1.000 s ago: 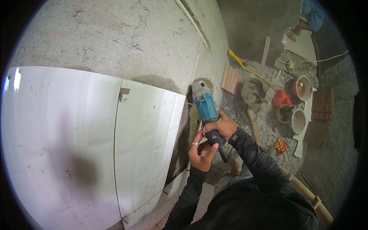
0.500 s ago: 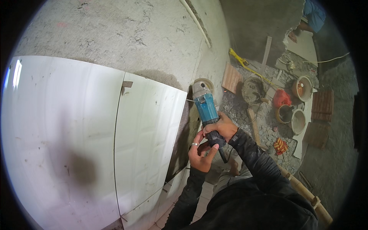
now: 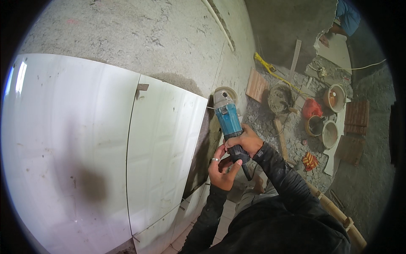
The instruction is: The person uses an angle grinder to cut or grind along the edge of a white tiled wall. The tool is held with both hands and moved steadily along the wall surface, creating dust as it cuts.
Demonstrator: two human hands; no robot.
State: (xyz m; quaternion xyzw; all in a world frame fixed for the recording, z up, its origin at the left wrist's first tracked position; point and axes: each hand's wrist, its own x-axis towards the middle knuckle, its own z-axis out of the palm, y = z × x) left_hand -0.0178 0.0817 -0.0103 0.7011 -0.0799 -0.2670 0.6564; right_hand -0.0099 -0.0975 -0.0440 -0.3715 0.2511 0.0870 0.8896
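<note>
A blue and black angle grinder (image 3: 229,120) with a grey metal head points away from me beside the wall. My right hand (image 3: 248,141) is wrapped round its dark rear body from the right. My left hand (image 3: 220,171) cups the back end, thumb on one side and bent fingers on the other; a ring shows on one finger. The grinder's disc (image 3: 231,94) shows in part past the head, close to the bare wall. Large glossy white tiles (image 3: 165,139) cover the wall to the left, and the grinder head is just right of their upper corner.
Rubble covers the floor at right, with several buckets (image 3: 330,134), a red plastic bag (image 3: 311,109), a yellow tool (image 3: 264,63) and brown tiles (image 3: 356,117). A bamboo pole (image 3: 338,216) runs at lower right. Another person's blue-clothed arm (image 3: 348,20) is at the far upper right.
The view has shifted very slightly, so the tiles sit a little differently in the picture. Both hands keep the same hold on the angle grinder.
</note>
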